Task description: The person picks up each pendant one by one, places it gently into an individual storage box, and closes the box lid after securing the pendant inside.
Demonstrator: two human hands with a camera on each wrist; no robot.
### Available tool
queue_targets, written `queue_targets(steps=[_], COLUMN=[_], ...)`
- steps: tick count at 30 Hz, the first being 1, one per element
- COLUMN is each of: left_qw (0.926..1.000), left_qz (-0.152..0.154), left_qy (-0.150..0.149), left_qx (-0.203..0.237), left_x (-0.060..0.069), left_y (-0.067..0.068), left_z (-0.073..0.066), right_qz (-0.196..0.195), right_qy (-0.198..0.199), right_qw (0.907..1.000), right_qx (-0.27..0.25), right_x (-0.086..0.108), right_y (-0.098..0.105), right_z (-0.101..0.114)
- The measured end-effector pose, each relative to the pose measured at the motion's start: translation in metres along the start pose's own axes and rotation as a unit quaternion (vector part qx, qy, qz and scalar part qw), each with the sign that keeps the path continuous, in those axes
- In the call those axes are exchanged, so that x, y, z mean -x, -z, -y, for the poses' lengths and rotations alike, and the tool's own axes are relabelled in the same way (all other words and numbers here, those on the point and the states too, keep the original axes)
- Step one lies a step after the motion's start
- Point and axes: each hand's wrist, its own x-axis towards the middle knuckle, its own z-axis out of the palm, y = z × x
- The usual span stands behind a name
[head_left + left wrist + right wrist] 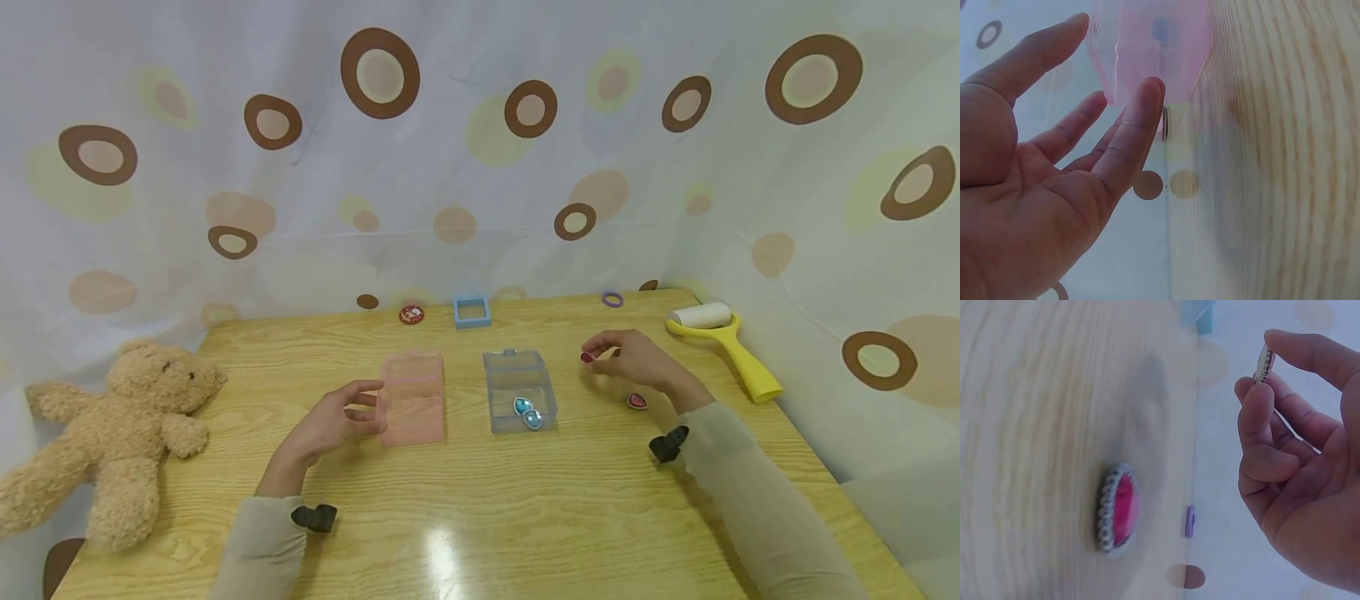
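In the head view my right hand (637, 360) pinches a pink gem (587, 357) above the table; the right wrist view shows that gem (1264, 364) edge-on between thumb and fingertips of the hand (1310, 450). A second pink gem (637, 401), silver-rimmed (1119, 509), lies on the wood below. My left hand (330, 423) is beside the left edge of a pink transparent box (414, 421), fingers loosely bent; the left wrist view shows the hand (1066, 169) by the box (1154, 44), contact unclear. Two blue gems (522, 407) sit inside an open clear box (498, 417).
A teddy bear (120, 433) lies at the left. Along the back are a red round piece (411, 314), a blue square frame (472, 324) and a purple ring (612, 299). A yellow-handled roller (742, 358) rests at the right edge of the table (525, 517).
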Motion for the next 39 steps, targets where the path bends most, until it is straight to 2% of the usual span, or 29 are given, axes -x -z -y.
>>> queue_targets(steps=[14, 20, 31, 39], left_qw=[1.0000, 0.9998, 0.9999, 1.0000], left_qz=[0.000, -0.002, -0.003, -0.002], left_qy=[0.003, 0.003, 0.007, 0.006], left_qx=[-0.008, -0.019, -0.010, -0.007], left_x=[0.000, 0.000, 0.001, 0.001], left_y=[0.000, 0.000, 0.000, 0.000], left_z=[0.000, 0.000, 0.000, -0.001], right_qz=[0.009, 0.005, 0.040, 0.049], right_qy=[0.043, 0.077, 0.105, 0.127], right_qw=[0.9990, 0.9970, 0.9936, 0.9905], right_qx=[-0.010, 0.001, -0.014, -0.018], right_x=[-0.008, -0.015, -0.019, -0.026], right_y=[-0.006, -0.015, -0.029, -0.040], right_z=[0.035, 0.045, 0.076, 0.092])
